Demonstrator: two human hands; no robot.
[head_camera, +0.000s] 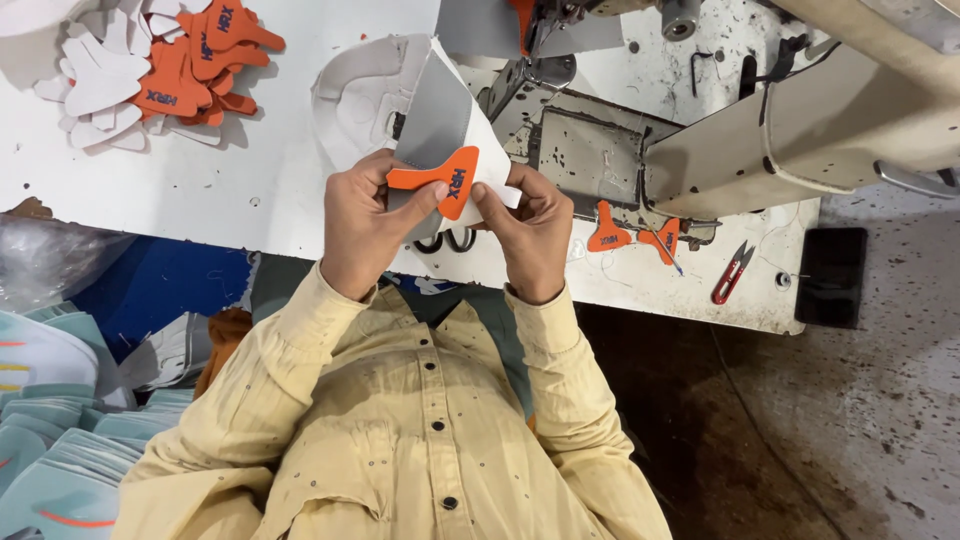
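Observation:
Both my hands hold a grey and white shoe upper piece (440, 110) in front of my chest, above the table edge. An orange tab-shaped patch (440, 180) lies on it, pressed down by my left thumb. My left hand (362, 222) grips the piece and the patch from the left. My right hand (528, 232) pinches the piece's white edge from the right.
A sewing machine (760, 130) stands at the upper right on the white table (210, 190). Two orange patches (632, 238) and red thread snips (732, 272) lie near its base. A pile of orange and white cut pieces (165, 75) sits upper left. Stacked pale green shoe uppers (50, 440) lie lower left.

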